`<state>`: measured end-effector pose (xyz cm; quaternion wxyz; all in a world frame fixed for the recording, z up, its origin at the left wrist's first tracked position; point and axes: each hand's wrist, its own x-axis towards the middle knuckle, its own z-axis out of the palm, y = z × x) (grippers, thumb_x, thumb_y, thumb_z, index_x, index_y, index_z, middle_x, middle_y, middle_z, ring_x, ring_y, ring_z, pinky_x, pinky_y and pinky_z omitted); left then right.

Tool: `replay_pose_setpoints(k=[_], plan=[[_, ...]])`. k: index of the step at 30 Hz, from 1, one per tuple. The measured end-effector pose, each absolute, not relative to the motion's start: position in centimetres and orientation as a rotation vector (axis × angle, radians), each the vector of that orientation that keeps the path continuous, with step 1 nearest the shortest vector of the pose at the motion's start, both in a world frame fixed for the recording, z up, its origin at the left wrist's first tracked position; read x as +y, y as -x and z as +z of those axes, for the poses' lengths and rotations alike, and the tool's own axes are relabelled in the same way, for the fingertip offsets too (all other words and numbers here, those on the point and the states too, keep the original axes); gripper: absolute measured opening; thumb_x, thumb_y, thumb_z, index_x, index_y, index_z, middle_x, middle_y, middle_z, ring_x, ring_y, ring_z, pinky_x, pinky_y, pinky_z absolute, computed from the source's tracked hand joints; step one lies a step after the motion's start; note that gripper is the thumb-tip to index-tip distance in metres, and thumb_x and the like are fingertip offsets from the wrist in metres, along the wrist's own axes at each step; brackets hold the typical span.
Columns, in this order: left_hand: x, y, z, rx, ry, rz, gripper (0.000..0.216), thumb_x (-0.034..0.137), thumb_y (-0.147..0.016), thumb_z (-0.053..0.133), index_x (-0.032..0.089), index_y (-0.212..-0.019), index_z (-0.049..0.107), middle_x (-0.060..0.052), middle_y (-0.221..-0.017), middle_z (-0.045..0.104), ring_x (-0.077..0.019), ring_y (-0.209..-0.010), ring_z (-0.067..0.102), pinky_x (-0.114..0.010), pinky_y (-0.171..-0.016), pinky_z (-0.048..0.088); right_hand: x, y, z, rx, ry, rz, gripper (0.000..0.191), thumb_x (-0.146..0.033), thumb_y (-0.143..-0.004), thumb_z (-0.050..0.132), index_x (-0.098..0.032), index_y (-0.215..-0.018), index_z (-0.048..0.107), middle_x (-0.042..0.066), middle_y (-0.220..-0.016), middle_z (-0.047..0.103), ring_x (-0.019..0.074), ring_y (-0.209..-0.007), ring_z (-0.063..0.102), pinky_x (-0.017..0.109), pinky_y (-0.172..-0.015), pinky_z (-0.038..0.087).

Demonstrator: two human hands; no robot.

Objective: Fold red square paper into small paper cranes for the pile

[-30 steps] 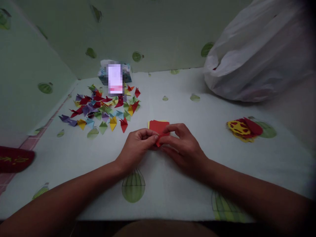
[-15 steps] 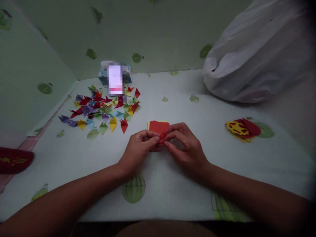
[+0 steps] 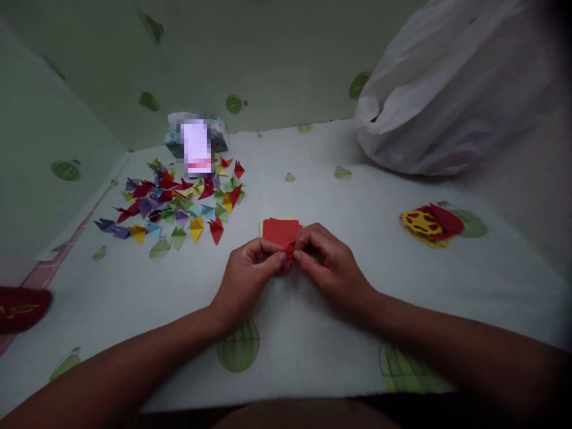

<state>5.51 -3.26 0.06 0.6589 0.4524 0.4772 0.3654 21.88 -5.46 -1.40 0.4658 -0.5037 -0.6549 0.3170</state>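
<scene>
Between my hands is a small piece of folded red paper (image 3: 289,248), mostly hidden by my fingers. My left hand (image 3: 251,269) pinches it from the left with thumb and forefinger. From the other side, my right hand (image 3: 333,262) grips its right part, fingertips closed. Just beyond the fingers lies a stack of square paper sheets (image 3: 280,229), red on top with a yellow edge showing. Many folded paper cranes (image 3: 179,202) in red, yellow, green, blue and purple are spread over the table at the left.
A lit, blurred phone (image 3: 196,143) leans against a tissue box (image 3: 220,136) by the back wall. At the back right bulges a white plastic bag (image 3: 429,107). Yellow and red cut-outs (image 3: 422,223) lie at right, a dark red object (image 3: 24,308) at the left edge.
My right thumb and fingertips have closed onto the folded red paper; before, they were more spread. The whole view has shifted slightly, so things appear further left.
</scene>
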Motion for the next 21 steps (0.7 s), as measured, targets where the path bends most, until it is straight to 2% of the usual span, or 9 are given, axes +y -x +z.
replay_pose_setpoints(k=[10,21], plan=[[-3.38,-5.61,0.21,1.082,-1.103,0.817,0.019,0.028,-0.073,0.078,0.014,-0.078,0.066,-0.001,-0.075,0.070,-0.0123,-0.071,0.064,-0.026,-0.072,0.053,-5.67,-21.80,-1.59,-1.583,1.345,0.829,0.012,-0.011,-0.085,0.054,-0.019,-0.077,0.051,0.000,-0.073,0.056,0.0134,-0.064,0.050,0.027,-0.060,0.039],[-3.09,-5.67,0.12,1.142,-1.090,0.814,0.018,0.026,-0.073,0.076,0.014,-0.074,0.062,0.002,-0.066,0.066,-0.0092,-0.060,0.062,-0.021,-0.061,0.050,-5.82,-22.06,-1.18,-1.471,1.306,1.061,0.010,-0.020,-0.090,0.053,-0.020,-0.080,0.052,-0.003,-0.067,0.052,0.0121,-0.060,0.048,0.027,-0.058,0.038]])
